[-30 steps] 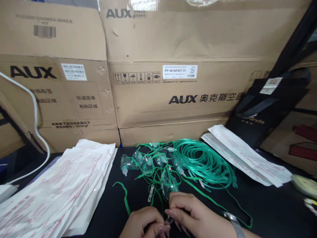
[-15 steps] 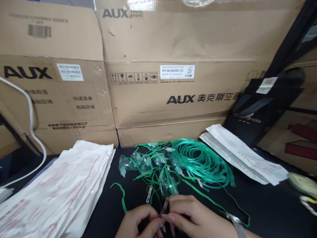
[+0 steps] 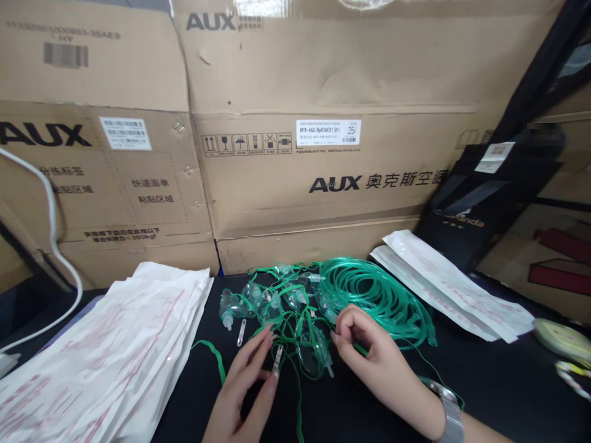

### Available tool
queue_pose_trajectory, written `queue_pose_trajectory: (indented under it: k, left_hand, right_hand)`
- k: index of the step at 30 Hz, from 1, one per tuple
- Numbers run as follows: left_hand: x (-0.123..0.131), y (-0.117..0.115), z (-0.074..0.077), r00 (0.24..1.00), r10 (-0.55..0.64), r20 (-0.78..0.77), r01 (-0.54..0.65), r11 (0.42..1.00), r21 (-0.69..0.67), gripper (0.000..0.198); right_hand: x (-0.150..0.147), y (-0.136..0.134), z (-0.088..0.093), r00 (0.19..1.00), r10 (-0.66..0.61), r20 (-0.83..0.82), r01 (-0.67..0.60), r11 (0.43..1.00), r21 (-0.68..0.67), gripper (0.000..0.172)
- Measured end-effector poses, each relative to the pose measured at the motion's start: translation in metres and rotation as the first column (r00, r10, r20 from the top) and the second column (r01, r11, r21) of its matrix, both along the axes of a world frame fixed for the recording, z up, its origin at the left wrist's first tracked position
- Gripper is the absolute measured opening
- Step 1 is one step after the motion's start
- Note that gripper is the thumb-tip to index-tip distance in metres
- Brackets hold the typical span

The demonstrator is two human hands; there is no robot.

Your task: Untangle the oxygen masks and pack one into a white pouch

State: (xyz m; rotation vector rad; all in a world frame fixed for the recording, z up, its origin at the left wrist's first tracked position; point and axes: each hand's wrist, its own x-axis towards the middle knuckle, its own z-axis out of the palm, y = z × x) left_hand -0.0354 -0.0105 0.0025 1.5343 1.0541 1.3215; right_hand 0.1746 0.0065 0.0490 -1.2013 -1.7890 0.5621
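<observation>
Several clear green oxygen masks [image 3: 310, 352] lie tangled with thin green elastic straps [image 3: 299, 400] on the black tabletop. My left hand [image 3: 244, 387] is open, its fingers stretched toward the straps and its thumb beside a small metal nose strip [image 3: 277, 358]. Another metal strip [image 3: 241, 332] lies to the left of the masks. At the right of the nearest mask, my right hand [image 3: 369, 347] is closed in a pinch, seemingly on a green strap; the exact hold is partly hidden by its fingers. A coil of green tubing [image 3: 378, 295] lies just behind my right hand.
White printed pouches [image 3: 106, 344] are stacked at the left, and more pouches [image 3: 455, 289] lie at the right. Large cardboard boxes [image 3: 300, 209] stand behind. A black bag [image 3: 489, 203] leans at the right. A white cable [image 3: 53, 227] hangs at the left.
My hands have parted from the front middle, where they were together at a metal strip. The right moved up and right, the left opened. A metal strip now lies left of the masks.
</observation>
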Motion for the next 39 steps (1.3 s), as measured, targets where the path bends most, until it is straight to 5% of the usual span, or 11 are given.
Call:
queue_pose_trajectory:
  k: [5,9,13,19,23,27,30,33,35,39]
  left_hand:
    - [0.005,-0.001,-0.013,0.998,-0.046,0.034,0.042,0.991,0.124,0.037]
    - [0.007,0.001,-0.018,0.977,-0.120,0.176,0.116,0.993,0.037,0.039]
    - [0.008,-0.001,-0.015,0.964,-0.138,0.227,0.157,0.985,-0.070,0.041]
    - [0.007,-0.003,-0.001,0.987,-0.077,0.142,0.075,0.997,0.020,0.025]
    - [0.007,-0.006,-0.002,0.984,-0.093,0.152,0.096,0.995,-0.013,0.023]
    - [0.010,-0.008,-0.002,0.998,-0.042,0.040,0.036,0.991,0.129,0.017]
    - [0.011,-0.007,-0.001,0.997,0.058,-0.050,-0.043,0.966,0.254,0.029]
    - [0.007,-0.005,-0.002,0.984,0.076,-0.160,-0.025,0.953,0.300,0.043]
    - [0.004,-0.005,-0.003,0.966,0.055,-0.254,0.023,0.955,0.294,0.036]
    - [0.000,-0.007,-0.002,0.897,0.070,-0.435,0.091,0.936,0.339,0.018]
  right_hand:
    - [0.000,0.003,0.000,0.997,-0.045,0.066,0.046,0.999,-0.016,0.008]
    - [-0.003,0.001,-0.002,0.972,-0.045,0.229,0.064,0.995,-0.076,0.032]
    - [-0.003,0.003,-0.006,0.954,-0.001,0.299,0.037,0.993,-0.116,0.019]
    - [0.001,0.010,-0.008,0.982,-0.013,0.187,0.023,0.998,-0.052,0.014]
    - [0.001,0.013,-0.003,0.998,-0.059,-0.007,0.057,0.980,-0.189,0.019]
    - [-0.001,0.014,0.001,0.971,-0.051,-0.233,-0.040,0.928,-0.369,0.031]
    - [-0.003,0.012,0.001,0.950,0.048,-0.308,-0.181,0.889,-0.421,0.036]
    - [-0.005,0.007,0.000,0.931,0.203,-0.305,-0.340,0.788,-0.513,0.034]
    - [-0.008,0.002,0.000,0.922,0.282,-0.264,-0.385,0.735,-0.559,0.028]
    - [-0.009,-0.003,0.003,0.923,0.357,-0.140,-0.368,0.722,-0.586,0.021]
